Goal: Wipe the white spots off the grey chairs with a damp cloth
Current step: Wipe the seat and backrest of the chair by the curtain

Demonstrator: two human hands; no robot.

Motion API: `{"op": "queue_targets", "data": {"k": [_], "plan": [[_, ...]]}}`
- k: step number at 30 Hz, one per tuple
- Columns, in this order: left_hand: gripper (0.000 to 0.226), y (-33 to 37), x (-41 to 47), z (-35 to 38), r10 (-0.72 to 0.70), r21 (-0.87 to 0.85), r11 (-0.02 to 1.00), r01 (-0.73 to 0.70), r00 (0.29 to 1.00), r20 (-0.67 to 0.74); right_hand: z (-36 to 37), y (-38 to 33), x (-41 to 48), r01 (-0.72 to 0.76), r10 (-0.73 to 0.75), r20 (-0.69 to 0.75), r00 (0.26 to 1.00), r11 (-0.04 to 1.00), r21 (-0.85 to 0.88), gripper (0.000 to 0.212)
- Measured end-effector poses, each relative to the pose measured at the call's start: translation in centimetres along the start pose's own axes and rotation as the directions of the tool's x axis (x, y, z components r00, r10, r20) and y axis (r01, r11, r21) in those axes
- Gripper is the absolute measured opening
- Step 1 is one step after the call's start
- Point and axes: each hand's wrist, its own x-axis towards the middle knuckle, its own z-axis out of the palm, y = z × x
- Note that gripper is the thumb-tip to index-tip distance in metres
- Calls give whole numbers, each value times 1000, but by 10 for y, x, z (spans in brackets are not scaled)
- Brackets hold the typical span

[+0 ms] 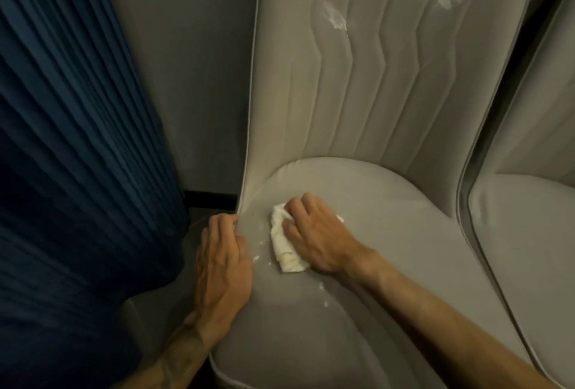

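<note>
Blue pleated curtain (71, 140) hangs on the far left, grey wall (193, 62) beside it. My left hand (222, 261) grips the left edge of the grey chair (389, 264), fingers curled over the seam where back meets seat. Small white spots (256, 258) dot the seat just right of that hand. My right hand (314, 233) presses flat on the cloth (284, 242), fingers together on top, the cloth bunched against the seat. Two white smears (335, 17) mark the quilted chair back above. Second chair (529, 233) sits touching on the right.
</note>
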Motion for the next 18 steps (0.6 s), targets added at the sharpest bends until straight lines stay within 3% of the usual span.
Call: {"op": "queue_targets", "data": {"k": [4,6,8,10,13,16,18], "plan": [[36,2,0,-3,18,15,1000,-18,1000,-5,-16,41,-2,-266,265,-22,964,960,-85,30],[37,2,-1,-2,17,24,1000,-17,1000,1,-11,17,-4,-211,211,-8,977,971,-113,32],[35,1,0,-3,7,32,999,-7,1000,3,-3,-25,-18,-8,8,14,1000,1000,-20,32],[27,-2,1,-1,-10,39,999,9,1000,5,-3,-39,-36,46,-45,-16,999,994,98,25],[23,-1,1,-1,-35,18,999,35,999,14,-16,-2,-44,-104,106,-20,994,991,84,23],[24,-1,1,-2,-27,15,1000,26,999,19,-22,25,-45,-274,273,-18,962,960,-59,27],[23,0,1,-2,-22,12,1000,22,1000,15,-16,-7,-50,-222,222,-20,975,975,-18,27]]}}
